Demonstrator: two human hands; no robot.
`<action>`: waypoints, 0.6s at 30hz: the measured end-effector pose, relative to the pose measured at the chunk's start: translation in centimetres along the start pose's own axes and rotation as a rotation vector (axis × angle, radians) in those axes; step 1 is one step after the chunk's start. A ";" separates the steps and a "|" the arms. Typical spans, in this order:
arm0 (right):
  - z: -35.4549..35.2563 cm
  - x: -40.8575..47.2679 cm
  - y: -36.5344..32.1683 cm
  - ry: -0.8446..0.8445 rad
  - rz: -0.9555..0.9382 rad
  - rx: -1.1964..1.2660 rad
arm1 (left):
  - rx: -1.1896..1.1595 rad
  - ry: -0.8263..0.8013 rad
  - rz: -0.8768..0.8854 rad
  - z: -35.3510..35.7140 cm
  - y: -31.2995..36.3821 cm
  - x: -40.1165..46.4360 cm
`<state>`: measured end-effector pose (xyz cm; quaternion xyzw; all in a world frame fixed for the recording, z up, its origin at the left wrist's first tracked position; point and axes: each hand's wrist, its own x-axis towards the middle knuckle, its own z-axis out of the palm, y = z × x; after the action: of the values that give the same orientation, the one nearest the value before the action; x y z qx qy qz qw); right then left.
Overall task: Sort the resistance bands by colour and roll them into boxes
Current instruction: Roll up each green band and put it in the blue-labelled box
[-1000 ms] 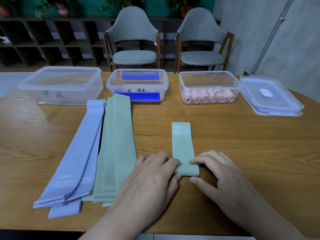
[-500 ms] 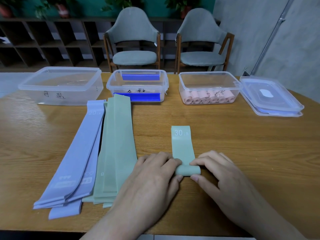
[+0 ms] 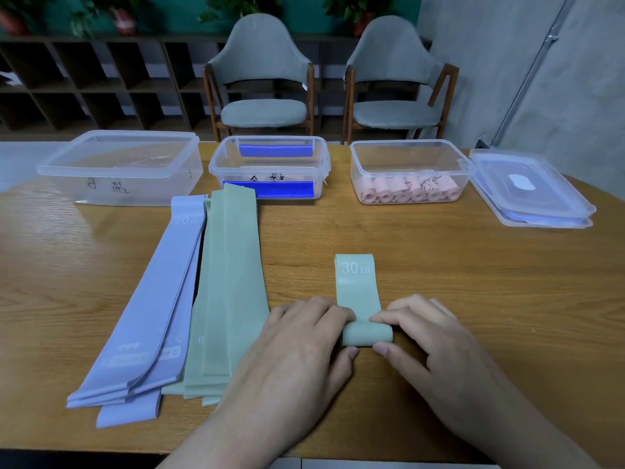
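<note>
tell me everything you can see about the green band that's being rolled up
The green band is pale sage, matte and rubbery-looking, printed "30 LB" in white at its far end. Its near end is wound into a roll; the rest lies flat on the wooden table. The left hand and right hand pinch the roll's two ends.

So the green band [image 3: 356, 289] you're working on sits just right of center, its near end rolled into a tight little cylinder and the flat tail running away from you with "30 LB" printed at the far end. Left of center you've got the flat green bands [image 3: 230, 292] stacked lengthwise, and the lavender bands [image 3: 152, 309] fanned out beside them further left, one marked "20 LB". Along the top: a clear left box [image 3: 118, 170] that looks empty, the middle box [image 3: 270, 164] with blue clips, and the right box [image 3: 409, 167] with pink rolls [image 3: 406, 194] lined up along its bottom.
</note>
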<state>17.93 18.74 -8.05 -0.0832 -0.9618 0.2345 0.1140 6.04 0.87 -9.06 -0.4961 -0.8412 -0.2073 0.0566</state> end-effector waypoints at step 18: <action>0.0 0.0 0.0 -0.009 0.015 0.006 | 0.010 0.020 0.002 0.1 0.0 0.1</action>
<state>17.95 18.69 -8.04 -0.0892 -0.9610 0.2386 0.1080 5.99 0.97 -9.17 -0.4944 -0.8413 -0.2079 0.0675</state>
